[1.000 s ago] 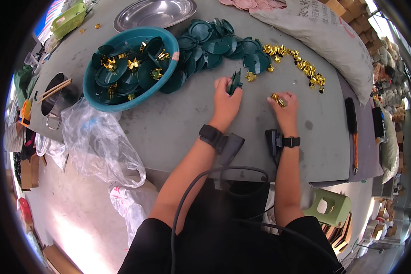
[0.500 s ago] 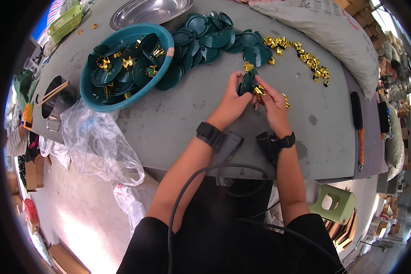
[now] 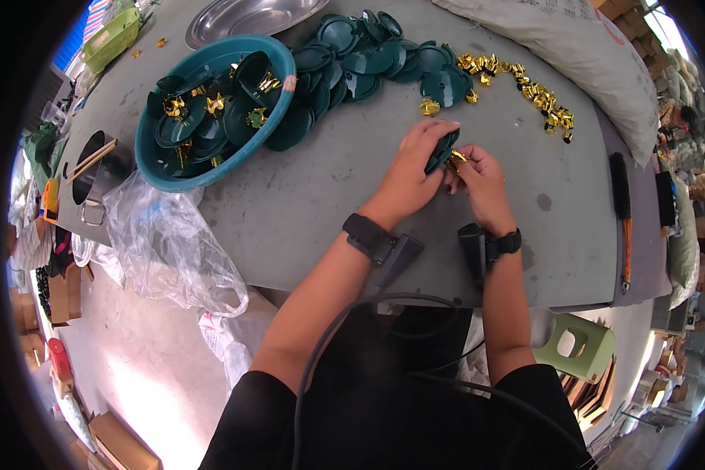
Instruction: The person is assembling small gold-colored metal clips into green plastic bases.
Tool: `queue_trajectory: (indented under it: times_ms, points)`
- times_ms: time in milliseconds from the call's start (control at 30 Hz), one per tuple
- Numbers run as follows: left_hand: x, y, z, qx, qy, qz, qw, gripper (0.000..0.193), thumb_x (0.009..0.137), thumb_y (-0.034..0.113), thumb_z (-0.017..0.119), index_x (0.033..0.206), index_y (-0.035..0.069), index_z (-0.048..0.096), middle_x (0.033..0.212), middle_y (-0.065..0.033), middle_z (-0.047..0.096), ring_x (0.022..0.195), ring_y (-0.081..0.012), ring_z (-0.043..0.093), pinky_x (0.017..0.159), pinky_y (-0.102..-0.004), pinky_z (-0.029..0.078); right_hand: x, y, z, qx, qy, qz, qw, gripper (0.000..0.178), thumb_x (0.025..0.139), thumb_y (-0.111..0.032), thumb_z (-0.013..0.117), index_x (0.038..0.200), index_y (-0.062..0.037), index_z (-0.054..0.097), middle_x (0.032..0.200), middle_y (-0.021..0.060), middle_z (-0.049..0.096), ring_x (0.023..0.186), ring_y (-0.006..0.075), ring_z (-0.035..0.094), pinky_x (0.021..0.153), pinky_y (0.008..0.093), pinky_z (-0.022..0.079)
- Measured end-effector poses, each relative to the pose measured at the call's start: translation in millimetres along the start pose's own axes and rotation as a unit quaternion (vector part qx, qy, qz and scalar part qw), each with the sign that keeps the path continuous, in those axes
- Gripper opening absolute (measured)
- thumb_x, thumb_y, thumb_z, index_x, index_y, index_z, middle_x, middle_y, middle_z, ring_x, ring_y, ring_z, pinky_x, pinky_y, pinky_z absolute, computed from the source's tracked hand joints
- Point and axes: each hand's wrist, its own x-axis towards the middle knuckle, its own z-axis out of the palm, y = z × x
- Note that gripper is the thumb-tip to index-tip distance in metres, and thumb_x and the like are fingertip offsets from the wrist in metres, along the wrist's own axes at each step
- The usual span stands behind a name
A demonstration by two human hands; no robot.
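My left hand point(image 3: 409, 174) is wrapped round a dark green disc point(image 3: 442, 150), which it holds tilted above the grey table. Close against the disc's right side, my right hand point(image 3: 486, 185) pinches a small shiny gold piece point(image 3: 456, 160); whether the two parts touch or join is hidden by the fingers. Just beyond the hands lies another gold piece point(image 3: 429, 106). Overlapping green discs point(image 3: 368, 64) form a pile farther back. A line of gold pieces point(image 3: 542, 97) runs off to its right.
A teal basin point(image 3: 176, 186) at left holds green discs with gold pieces. Behind it is a steel bowl point(image 3: 247, 22). A clear plastic bag point(image 3: 168, 243) hangs over the edge near a metal pot point(image 3: 102, 176). A sack point(image 3: 580, 66) and a black-and-orange brush point(image 3: 620, 188) lie right.
The green disc has turned, with my left hand now covering more of it. Both hands have shifted slightly right and nearer to me in the picture.
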Motion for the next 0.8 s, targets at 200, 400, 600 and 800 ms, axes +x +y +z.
queue_trajectory:
  times_ms: [200, 400, 600, 800]
  points:
    - [-1, 10, 2, 0.028, -0.034, 0.006, 0.999, 0.065, 0.062, -0.014, 0.044, 0.123, 0.009, 0.046, 0.125, -0.0149, 0.042, 0.121, -0.0336, 0.039, 0.103, -0.0377, 0.029, -3, 5, -13, 0.234, -0.07, 0.129, 0.961, 0.011, 0.09, -0.013, 0.048, 0.095, -0.004, 0.051, 0.068, 0.0019, 0.056, 0.056, 0.0081, 0.05, 0.053, 0.0215, 0.041]
    - [0, 11, 1, 0.04, -0.026, 0.003, 0.999, 0.064, 0.062, -0.013, 0.048, 0.122, 0.011, 0.048, 0.126, -0.0144, 0.042, 0.119, -0.035, 0.039, 0.102, -0.038, 0.031, -4, 12, -14, 0.307, -0.096, 0.167, 0.932, 0.01, 0.091, -0.017, 0.05, 0.096, -0.0094, 0.05, 0.065, -0.0009, 0.051, 0.05, 0.0051, 0.042, 0.049, 0.02, 0.037]
    - [1, 12, 3, 0.093, -0.01, 0.05, 0.994, 0.062, 0.063, -0.01, 0.056, 0.121, 0.01, 0.048, 0.126, -0.0144, 0.041, 0.118, -0.0363, 0.039, 0.099, -0.0392, 0.034, -6, 18, -19, 0.345, -0.087, 0.178, 0.917, 0.01, 0.092, -0.021, 0.049, 0.097, -0.0119, 0.051, 0.065, -0.0012, 0.049, 0.048, 0.0048, 0.039, 0.047, 0.0197, 0.035]
    - [0, 3, 4, -0.014, 0.04, 0.004, 0.999, 0.068, 0.065, 0.007, 0.07, 0.126, 0.012, 0.04, 0.122, -0.0128, 0.042, 0.115, -0.0295, 0.042, 0.095, -0.0368, 0.038, -5, 4, -20, 0.225, 0.029, 0.099, 0.969, 0.013, 0.094, -0.02, 0.046, 0.099, -0.0098, 0.051, 0.064, -0.0013, 0.049, 0.051, 0.0058, 0.044, 0.046, 0.0212, 0.038]
